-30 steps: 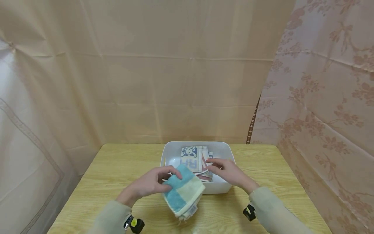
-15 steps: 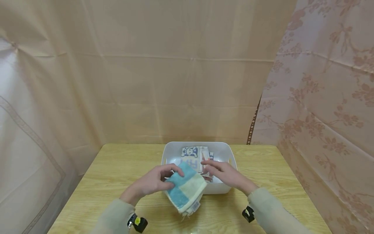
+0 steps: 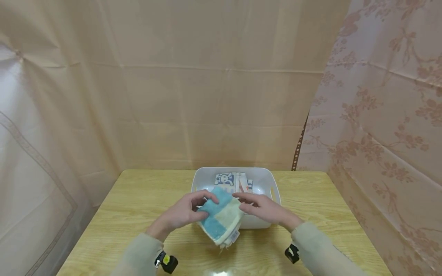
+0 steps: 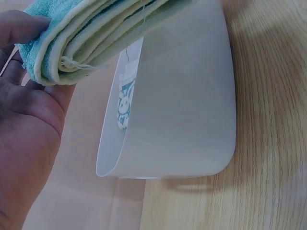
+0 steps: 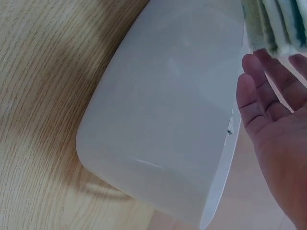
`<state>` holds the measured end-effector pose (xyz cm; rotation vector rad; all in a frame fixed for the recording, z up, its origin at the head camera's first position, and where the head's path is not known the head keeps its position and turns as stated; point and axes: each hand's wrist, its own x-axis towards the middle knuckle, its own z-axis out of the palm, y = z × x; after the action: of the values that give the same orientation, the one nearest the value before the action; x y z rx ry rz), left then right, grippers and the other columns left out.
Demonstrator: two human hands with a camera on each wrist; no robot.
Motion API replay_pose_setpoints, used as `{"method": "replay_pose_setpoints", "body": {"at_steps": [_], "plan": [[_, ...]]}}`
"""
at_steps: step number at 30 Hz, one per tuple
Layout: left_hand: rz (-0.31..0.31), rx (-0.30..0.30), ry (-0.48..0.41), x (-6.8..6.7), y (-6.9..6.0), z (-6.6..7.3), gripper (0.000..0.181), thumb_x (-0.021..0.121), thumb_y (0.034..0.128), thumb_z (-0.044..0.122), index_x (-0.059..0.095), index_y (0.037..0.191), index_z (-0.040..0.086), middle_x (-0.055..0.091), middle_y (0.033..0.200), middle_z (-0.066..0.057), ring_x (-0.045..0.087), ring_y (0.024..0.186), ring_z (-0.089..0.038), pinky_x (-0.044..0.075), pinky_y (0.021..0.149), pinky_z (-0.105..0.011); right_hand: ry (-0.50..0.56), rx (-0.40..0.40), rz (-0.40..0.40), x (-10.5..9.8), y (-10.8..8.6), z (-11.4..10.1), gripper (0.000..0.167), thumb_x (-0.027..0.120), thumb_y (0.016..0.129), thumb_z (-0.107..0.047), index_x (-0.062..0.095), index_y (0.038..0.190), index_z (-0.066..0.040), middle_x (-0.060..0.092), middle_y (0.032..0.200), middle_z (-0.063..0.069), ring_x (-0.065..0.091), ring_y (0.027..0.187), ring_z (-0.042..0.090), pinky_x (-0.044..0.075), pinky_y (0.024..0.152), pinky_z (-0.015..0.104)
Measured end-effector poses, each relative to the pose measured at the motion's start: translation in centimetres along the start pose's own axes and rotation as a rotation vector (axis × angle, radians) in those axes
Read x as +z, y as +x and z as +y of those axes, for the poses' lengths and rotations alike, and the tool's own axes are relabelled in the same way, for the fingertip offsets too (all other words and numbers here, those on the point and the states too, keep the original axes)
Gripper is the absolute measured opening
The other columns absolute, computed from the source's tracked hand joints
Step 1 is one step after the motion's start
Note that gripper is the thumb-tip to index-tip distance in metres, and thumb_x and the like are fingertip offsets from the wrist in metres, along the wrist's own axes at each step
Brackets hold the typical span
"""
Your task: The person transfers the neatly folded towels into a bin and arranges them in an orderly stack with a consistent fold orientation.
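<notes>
In the head view a folded blue-and-cream checked towel (image 3: 221, 220) is held up over the front edge of a white plastic basket (image 3: 257, 222). My left hand (image 3: 181, 212) grips its left side, thumb on top and fingers beneath; the left wrist view shows its stacked layers (image 4: 103, 40) and loose threads. My right hand (image 3: 266, 209) is at the towel's right corner. Seen from the right wrist, that hand's fingers (image 5: 249, 93) are extended close to the towel's edge (image 5: 271, 28); whether they touch is hard to tell. Inside the basket lies a folded towel with a blue bear-like print (image 3: 224, 179).
The basket stands on a wood-grain table (image 3: 148, 188) near its back edge. More folded cloth (image 3: 243, 182) with reddish and dark blue patches is partly hidden in it. Beige curtains (image 3: 214, 96) hang behind, and a floral curtain (image 3: 380, 134) on the right.
My left hand has shifted slightly right and up with the checked towel. My right hand has moved left, from above the basket to the towel's right corner.
</notes>
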<state>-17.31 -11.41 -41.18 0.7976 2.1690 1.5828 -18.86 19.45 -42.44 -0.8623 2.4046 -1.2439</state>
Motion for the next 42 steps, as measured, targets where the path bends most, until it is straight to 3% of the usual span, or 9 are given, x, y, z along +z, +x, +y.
{"method": "replay_pose_setpoints", "body": {"at_steps": [7,14,20,30,42], "plan": [[0.012,0.037,-0.030,0.3,0.2,0.1,0.036,0.067,0.0898,0.000,0.065,0.122,0.016,0.054,0.135,-0.010,0.056,0.111,-0.029,0.054,0.089,-0.038,0.009,0.032,0.004,0.2,0.0,0.0,0.055,0.055,0.106,-0.038,0.046,0.154,-0.013,0.066,0.129,0.007,0.063,0.113,0.024,0.053,0.095,0.039],[0.022,0.072,-0.042,0.5,0.2,0.1,0.036,0.066,0.0887,-0.002,0.065,0.122,0.013,0.054,0.135,-0.010,0.057,0.111,-0.029,0.055,0.090,-0.037,0.128,0.064,-0.004,0.7,0.0,0.3,0.059,0.059,0.104,-0.037,0.044,0.155,-0.012,0.063,0.133,0.007,0.060,0.120,0.025,0.051,0.101,0.041],[0.050,0.009,-0.044,0.5,0.2,-0.2,0.038,0.068,0.0906,0.002,0.065,0.125,0.016,0.054,0.138,-0.010,0.060,0.111,-0.031,0.056,0.090,-0.040,0.153,0.050,0.051,0.7,0.2,0.4,0.056,0.067,0.100,-0.030,0.052,0.148,-0.008,0.065,0.130,0.008,0.060,0.118,0.024,0.052,0.097,0.031],[0.119,-0.064,-0.098,0.7,0.4,-0.6,0.037,0.071,0.0948,0.018,0.063,0.131,0.017,0.053,0.142,-0.015,0.064,0.110,-0.030,0.059,0.085,-0.041,0.252,0.087,0.143,0.3,0.5,0.1,0.051,0.067,0.100,-0.035,0.055,0.146,-0.018,0.059,0.142,0.007,0.061,0.121,0.024,0.054,0.099,0.037],[0.206,-0.155,-0.065,1.4,1.3,-0.9,0.038,0.077,0.0927,0.032,0.070,0.130,0.026,0.056,0.142,-0.011,0.069,0.089,-0.022,0.060,0.074,-0.036,0.297,0.144,0.242,0.0,0.7,-0.3,0.054,0.066,0.100,-0.037,0.051,0.149,-0.019,0.062,0.122,0.011,0.065,0.105,0.024,0.056,0.087,0.034]]}}
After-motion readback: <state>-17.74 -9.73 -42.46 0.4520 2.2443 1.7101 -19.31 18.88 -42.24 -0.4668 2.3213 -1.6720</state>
